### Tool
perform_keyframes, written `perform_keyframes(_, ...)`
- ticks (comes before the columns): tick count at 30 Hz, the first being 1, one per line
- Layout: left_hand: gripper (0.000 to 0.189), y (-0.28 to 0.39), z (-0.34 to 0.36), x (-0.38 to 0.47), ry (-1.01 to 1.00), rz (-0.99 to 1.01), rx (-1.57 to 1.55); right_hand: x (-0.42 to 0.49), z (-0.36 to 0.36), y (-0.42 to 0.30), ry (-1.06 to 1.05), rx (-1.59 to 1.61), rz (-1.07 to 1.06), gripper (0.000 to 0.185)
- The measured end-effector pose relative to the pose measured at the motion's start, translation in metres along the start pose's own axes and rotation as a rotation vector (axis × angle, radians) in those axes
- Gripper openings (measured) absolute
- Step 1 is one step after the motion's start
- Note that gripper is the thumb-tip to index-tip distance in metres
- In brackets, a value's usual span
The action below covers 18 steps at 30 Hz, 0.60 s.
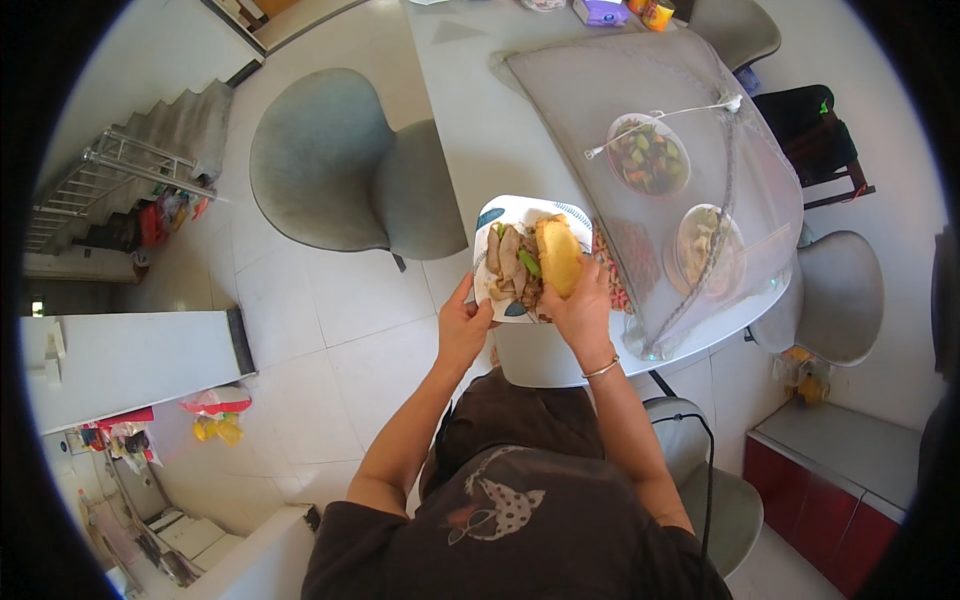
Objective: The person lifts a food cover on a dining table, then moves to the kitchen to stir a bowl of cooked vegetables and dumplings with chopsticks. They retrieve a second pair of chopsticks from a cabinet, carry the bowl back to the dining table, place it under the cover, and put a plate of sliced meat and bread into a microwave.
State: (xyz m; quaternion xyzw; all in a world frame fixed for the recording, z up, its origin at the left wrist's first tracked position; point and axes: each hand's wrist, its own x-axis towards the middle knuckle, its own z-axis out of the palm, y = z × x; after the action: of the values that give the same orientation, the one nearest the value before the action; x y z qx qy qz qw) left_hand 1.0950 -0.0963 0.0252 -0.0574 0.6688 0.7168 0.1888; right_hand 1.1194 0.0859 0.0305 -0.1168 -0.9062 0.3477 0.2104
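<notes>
A squarish white plate (pixel 576 211) with leaf patterns is held up at the table's near left edge. On it lie sliced meat (pixel 510 255), green pepper pieces (pixel 529 264) and a yellow piece of bread (pixel 559 244). My left hand (pixel 463 322) grips the plate's lower left corner, thumb on the rim and fingers underneath. My right hand (pixel 581 307) is at the plate's right side, with thumb and fingers around the lower end of the bread. Part of the bread and the plate's lower right rim are hidden behind that hand.
A mesh food cover (pixel 555 82) stands on the white table (pixel 480 150), over a bowl of cut vegetables (pixel 649 157) and another bowl (pixel 705 244) with chopsticks. A patterned mat (pixel 611 281) lies partly beneath it. Grey chairs (pixel 322 157) surround the table. Tissues (pixel 600 11) sit at the far end.
</notes>
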Motion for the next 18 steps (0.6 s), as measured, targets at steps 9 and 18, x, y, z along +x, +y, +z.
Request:
perform_keyframes(9,0.056,-0.003,-0.001,-0.004,-0.015,-0.043,-0.003,0.004,-0.011,0.042,-0.022,0.36,0.344,0.033)
perform_keyframes(18,0.054,-0.015,-0.005,-0.001,-0.057,-0.079,0.036,0.0,-0.016,0.051,-0.064,0.503,0.449,0.035)
